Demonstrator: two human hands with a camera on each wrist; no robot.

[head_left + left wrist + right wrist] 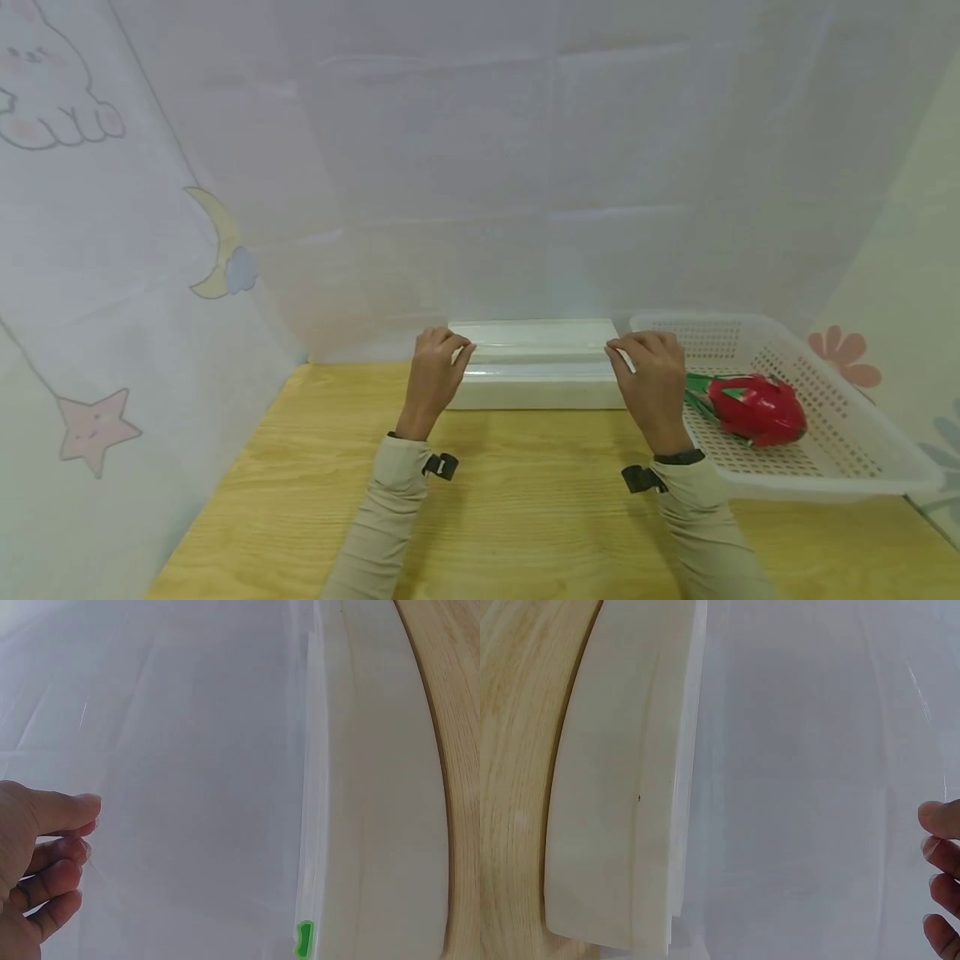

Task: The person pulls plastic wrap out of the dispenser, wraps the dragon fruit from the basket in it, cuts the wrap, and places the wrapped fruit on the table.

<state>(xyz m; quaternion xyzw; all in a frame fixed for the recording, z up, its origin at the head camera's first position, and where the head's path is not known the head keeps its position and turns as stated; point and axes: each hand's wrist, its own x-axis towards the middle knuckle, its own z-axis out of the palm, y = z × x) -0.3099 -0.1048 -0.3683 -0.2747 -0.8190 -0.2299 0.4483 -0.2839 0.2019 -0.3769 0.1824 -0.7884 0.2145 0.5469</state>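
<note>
A long white cling film dispenser (536, 396) lies across the table near its back edge. Clear plastic film (540, 353) stretches between my two hands above it. My left hand (435, 371) pinches the film's left corner between thumb and forefinger, and in the left wrist view the sheet (195, 765) spans from the fingertips to the dispenser's edge. At the opposite corner my right hand (652, 375) pinches the film the same way, its fingertips at the right side of the right wrist view. A small green piece (303, 940) shows on the dispenser's rail.
Right of the dispenser, a white perforated plastic basket (840, 483) holds a red dragon fruit (761, 410) with green leafy tips. The wood-grain table (517, 517) ends at a pale cloth backdrop (480, 167) behind and at the left.
</note>
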